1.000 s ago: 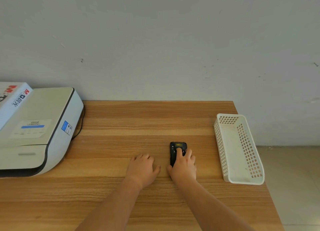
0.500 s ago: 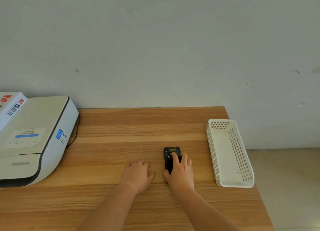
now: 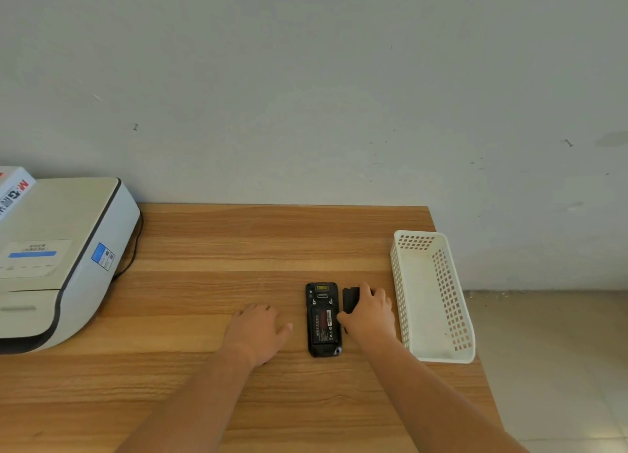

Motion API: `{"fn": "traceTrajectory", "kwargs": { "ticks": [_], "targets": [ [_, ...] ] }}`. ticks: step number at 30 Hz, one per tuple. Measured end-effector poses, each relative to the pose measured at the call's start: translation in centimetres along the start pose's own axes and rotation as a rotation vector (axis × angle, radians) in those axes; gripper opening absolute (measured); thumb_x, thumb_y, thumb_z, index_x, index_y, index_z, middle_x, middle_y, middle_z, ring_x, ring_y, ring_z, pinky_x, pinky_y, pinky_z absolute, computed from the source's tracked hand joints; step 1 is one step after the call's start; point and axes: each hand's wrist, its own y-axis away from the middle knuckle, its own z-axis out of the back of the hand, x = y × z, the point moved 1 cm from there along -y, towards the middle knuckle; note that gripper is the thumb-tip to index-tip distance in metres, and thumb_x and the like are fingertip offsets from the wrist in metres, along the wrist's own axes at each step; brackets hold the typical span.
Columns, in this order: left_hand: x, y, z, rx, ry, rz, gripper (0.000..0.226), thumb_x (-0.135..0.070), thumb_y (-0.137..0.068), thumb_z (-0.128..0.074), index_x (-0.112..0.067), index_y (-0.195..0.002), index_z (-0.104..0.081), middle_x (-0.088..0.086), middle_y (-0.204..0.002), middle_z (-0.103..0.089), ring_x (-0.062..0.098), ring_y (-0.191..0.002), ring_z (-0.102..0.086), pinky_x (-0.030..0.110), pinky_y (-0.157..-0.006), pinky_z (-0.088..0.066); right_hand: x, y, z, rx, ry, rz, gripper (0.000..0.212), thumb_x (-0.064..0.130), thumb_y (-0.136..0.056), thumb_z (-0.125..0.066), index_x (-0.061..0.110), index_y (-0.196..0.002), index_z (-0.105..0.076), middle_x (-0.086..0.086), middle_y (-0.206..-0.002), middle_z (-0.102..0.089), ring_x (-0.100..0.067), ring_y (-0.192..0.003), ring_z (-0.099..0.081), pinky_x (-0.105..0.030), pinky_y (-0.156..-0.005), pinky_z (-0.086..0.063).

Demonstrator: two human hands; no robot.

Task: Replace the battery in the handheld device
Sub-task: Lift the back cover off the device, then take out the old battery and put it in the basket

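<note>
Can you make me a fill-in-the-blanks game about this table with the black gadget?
1. The handheld device lies on the table with its battery cover ____.
2. The right hand rests on the black battery cover, between the device and the white ____.
3. The left hand lies ____ on the wooden table.

Missing words: off; basket; flat

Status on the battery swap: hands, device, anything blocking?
Left hand flat on table, empty. Right hand holds black cover beside device. Device face down, battery exposed, still seated. Nothing blocking.
</note>
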Motion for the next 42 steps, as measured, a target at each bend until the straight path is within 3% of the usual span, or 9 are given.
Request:
{"fn": "traceTrajectory", "kwargs": {
  "ticks": [8, 12, 23, 26, 30, 33, 42],
  "targets": [
    [-0.7, 0.3, -0.6, -0.005, 0.029, 0.022, 0.061, -0.06, -0.097, -0.028, -0.024, -0.146, -0.037, 0.001, -0.145, -0.048, 0.021, -0.134, -0.041, 0.043, -0.113, -0.03, -2.1, -0.1, -1.6, 0.079, 0.1, -0.032, 0.067, 0.038, -0.086, -0.065, 0.017, -0.142, -0.035, -0.011, -0.139, -0.031, -0.029, -0.123, -0.039, -0.037, -0.096, -0.045],
    [-0.8, 0.3, -1.0, 0.004, 0.018, 0.029, 0.062, -0.061, -0.097, -0.027, -0.025, -0.146, -0.035, 0.001, -0.146, -0.047, 0.02, -0.134, -0.041, 0.042, -0.113, -0.03, -2.5, -0.3, -2.5, 0.064, 0.113, -0.034, 0.062, 0.046, -0.089, -0.059, 0.017, -0.139, -0.038, -0.011, -0.137, -0.031, -0.029, -0.122, -0.038, -0.039, -0.1, -0.043],
    [-1.2, 0.0, -1.1, 0.019, -0.007, 0.01, 0.055, -0.059, -0.097, -0.033, -0.023, -0.135, -0.05, -0.002, -0.139, -0.052, 0.017, -0.128, -0.045, 0.04, -0.111, -0.034, -3.2, -0.8, -2.1, 0.099, 0.093, -0.058, 0.062, 0.045, -0.086, -0.064, 0.018, -0.136, -0.038, -0.012, -0.139, -0.029, -0.03, -0.124, -0.037, -0.041, -0.102, -0.042],
    [-1.5, 0.0, -0.5, 0.008, -0.011, -0.009, 0.052, -0.056, -0.097, -0.036, -0.023, -0.134, -0.051, -0.003, -0.134, -0.055, 0.017, -0.125, -0.047, 0.039, -0.109, -0.036, -2.6, -1.0, -1.2, 0.069, 0.041, 0.035, 0.055, 0.04, -0.089, -0.061, 0.017, -0.135, -0.041, -0.011, -0.141, -0.032, -0.029, -0.127, -0.036, -0.04, -0.102, -0.042],
    [-1.6, -0.2, 0.0, 0.016, 0.0, -0.037, 0.052, -0.055, -0.096, -0.04, -0.023, -0.136, -0.05, -0.003, -0.135, -0.053, 0.017, -0.126, -0.045, 0.039, -0.11, -0.034, -0.8, -0.9, -0.9, 0.178, 0.097, 0.289, 0.071, 0.04, -0.086, -0.067, 0.023, -0.147, -0.035, -0.004, -0.149, -0.03, -0.024, -0.136, -0.029, -0.042, -0.109, -0.035],
    [-1.4, -0.2, 0.2, 0.016, 0.008, -0.053, 0.051, -0.053, -0.096, -0.042, -0.024, -0.137, -0.049, -0.003, -0.137, -0.052, 0.017, -0.128, -0.042, 0.039, -0.111, -0.033, 0.1, -0.5, -1.8, 0.249, 0.182, 0.435, 0.069, 0.037, -0.087, -0.066, 0.023, -0.147, -0.036, 0.0, -0.149, -0.03, -0.022, -0.136, -0.027, -0.041, -0.11, -0.035],
    [-0.3, 0.1, -0.1, 0.018, 0.011, -0.063, 0.047, -0.05, -0.096, -0.044, -0.024, -0.134, -0.051, -0.003, -0.134, -0.052, 0.018, -0.128, -0.042, 0.041, -0.112, -0.032, 0.8, 0.2, -3.9, 0.224, 0.269, 0.497, 0.066, 0.029, -0.089, -0.064, 0.019, -0.148, -0.035, -0.002, -0.149, -0.028, -0.024, -0.136, -0.026, -0.039, -0.108, -0.038]
  ]
}}
